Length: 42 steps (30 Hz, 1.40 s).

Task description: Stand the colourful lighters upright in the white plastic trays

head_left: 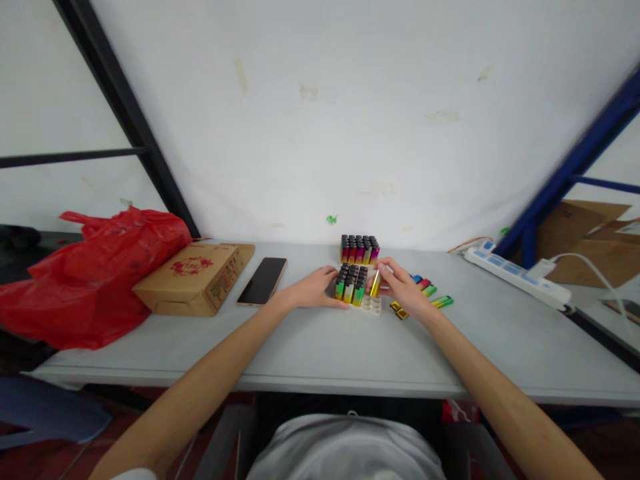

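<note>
A white tray (371,305) on the grey table holds several upright lighters (349,285) with green, yellow and silver bodies and black tops. Bare slots show at its right end. My left hand (319,288) rests at the tray's left side, fingers apart around that edge. Pinched in my right hand (400,287) is a yellow-gold lighter (375,283), upright and slightly tilted over the right part of the tray. Behind stands a second block of lighters (359,249), red, purple and yellow. Loose coloured lighters (442,302) lie beside and partly behind my right hand.
Left of the tray lie a phone (263,281), a cardboard box (193,280) and a red plastic bag (100,280). A white power strip (517,277) with a plugged-in cable lies at the right. A white wall rises behind the table (320,353).
</note>
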### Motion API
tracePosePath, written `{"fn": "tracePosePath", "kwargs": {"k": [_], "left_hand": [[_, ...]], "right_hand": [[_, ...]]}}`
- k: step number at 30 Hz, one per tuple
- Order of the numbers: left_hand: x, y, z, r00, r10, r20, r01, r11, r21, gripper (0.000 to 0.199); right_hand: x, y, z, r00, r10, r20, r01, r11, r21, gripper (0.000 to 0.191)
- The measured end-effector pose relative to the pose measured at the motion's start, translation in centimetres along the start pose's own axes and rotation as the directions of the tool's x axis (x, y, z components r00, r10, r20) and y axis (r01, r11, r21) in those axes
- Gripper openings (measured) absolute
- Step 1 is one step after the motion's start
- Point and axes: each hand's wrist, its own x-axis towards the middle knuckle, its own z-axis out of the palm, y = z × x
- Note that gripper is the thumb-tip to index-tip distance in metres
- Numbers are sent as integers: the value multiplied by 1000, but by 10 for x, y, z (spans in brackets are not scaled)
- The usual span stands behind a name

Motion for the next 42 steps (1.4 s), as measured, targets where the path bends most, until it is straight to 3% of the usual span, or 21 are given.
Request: {"fn": "tracePosePath", "kwargs": {"k": [5, 10, 16, 23, 35, 42], "left_hand": [[1, -3, -1, 1000, 10, 3, -10, 1000, -1, 83], [0, -4, -6, 1000, 16, 19, -15, 1000, -22, 84], [0, -1, -11, 999, 2, 41, -1, 1000, -10, 85], [0, 2, -10, 999, -8, 38, 9, 1000, -23, 86], [-1, 0, -9, 1000, 8, 27, -8, 1000, -21, 86], [-1, -1, -9, 1000, 6, 26, -5, 1000, -22, 86]], "right_hand": [[-1, -1, 7, 998, -65, 10, 65, 997, -28, 45], [2, 2, 7, 991, -62, -120, 41, 984, -175, 53], [5, 10, 3, 946, -220, -237, 71, 857, -510, 59], [0, 2, 8, 898, -343, -275, 79, 741, -667, 57], [0, 4, 10, 890, -377, -256, 73, 672, -737, 41], [0, 2, 12, 890, -396, -228, 101, 657, -747, 46]]}}
